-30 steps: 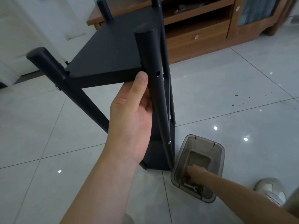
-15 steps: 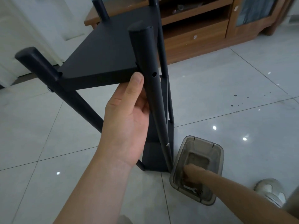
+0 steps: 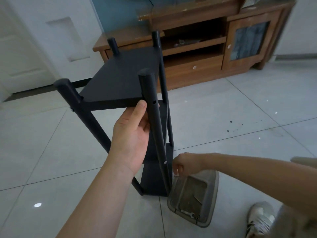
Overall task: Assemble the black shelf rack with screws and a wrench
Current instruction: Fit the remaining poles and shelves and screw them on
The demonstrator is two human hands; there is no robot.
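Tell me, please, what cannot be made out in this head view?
All in the head view:
Right hand: whether it pinches anything; too small and blurred.
Left hand: fingers mostly hidden behind the pole it grips.
Bin: small parts inside, too small and blurred.

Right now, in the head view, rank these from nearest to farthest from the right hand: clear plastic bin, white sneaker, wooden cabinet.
1. Clear plastic bin, just below the right hand.
2. White sneaker, on the floor, lower right.
3. Wooden cabinet, far back by the wall.
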